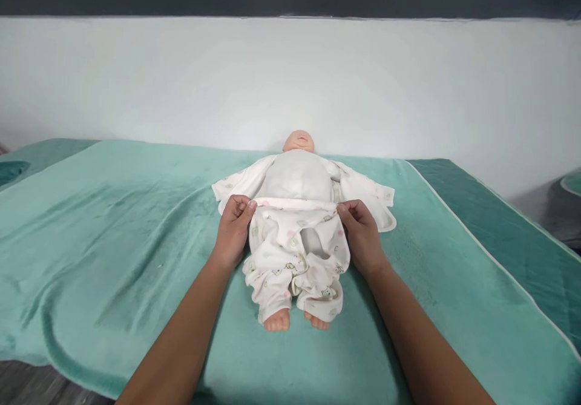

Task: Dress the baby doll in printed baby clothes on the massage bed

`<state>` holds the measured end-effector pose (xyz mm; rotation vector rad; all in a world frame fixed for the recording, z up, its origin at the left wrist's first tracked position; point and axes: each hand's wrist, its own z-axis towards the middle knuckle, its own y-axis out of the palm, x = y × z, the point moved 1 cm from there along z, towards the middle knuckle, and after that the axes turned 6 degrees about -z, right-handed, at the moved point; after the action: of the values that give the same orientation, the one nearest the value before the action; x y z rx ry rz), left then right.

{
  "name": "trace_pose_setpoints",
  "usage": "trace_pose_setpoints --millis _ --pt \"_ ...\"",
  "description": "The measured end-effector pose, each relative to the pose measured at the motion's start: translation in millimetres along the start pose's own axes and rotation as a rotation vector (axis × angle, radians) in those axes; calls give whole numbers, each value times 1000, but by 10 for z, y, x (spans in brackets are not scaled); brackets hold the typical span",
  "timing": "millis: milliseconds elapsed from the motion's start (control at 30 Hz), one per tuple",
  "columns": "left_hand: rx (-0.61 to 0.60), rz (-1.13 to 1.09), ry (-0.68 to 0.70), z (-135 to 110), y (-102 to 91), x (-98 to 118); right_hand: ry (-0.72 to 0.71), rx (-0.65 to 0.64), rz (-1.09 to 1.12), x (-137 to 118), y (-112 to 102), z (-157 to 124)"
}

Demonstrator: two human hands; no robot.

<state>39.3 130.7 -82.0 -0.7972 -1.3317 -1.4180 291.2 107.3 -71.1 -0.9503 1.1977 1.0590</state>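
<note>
I have the waistband (295, 204) of the small printed trousers (275, 232) pinched at both ends, my left hand (233, 228) at one corner and my right hand (363, 234) at the other, thumb against fingers with only the cloth between. Gripping the two ends, well apart, draws the band into a nearly straight line across the lower belly of the doll (297, 175), so neither side sags. The trousers lie over its hips and legs, and the bare feet (276, 320) poke out of the cuffs towards me. Through a gap in the front of the cloth, a grey patch (314, 243) shows.

The doll lies on its back with its head near the wall (290, 78), which leaves the legs and waist within my easy reach. The jacket (363, 188) is spread open, its sleeves out to either side, so the front panels are out of the way of the band. The soft green cover (136, 223) gives it a flat bed. Whether the band also passes behind the back, I cannot tell from here.
</note>
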Motion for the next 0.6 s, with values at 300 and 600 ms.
trace_pose_setpoints --millis 300,600 --pt "26 122 141 246 201 -34 -140 153 -101 3 165 239" --pt "58 172 253 733 306 -177 -125 136 -64 -42 52 493"
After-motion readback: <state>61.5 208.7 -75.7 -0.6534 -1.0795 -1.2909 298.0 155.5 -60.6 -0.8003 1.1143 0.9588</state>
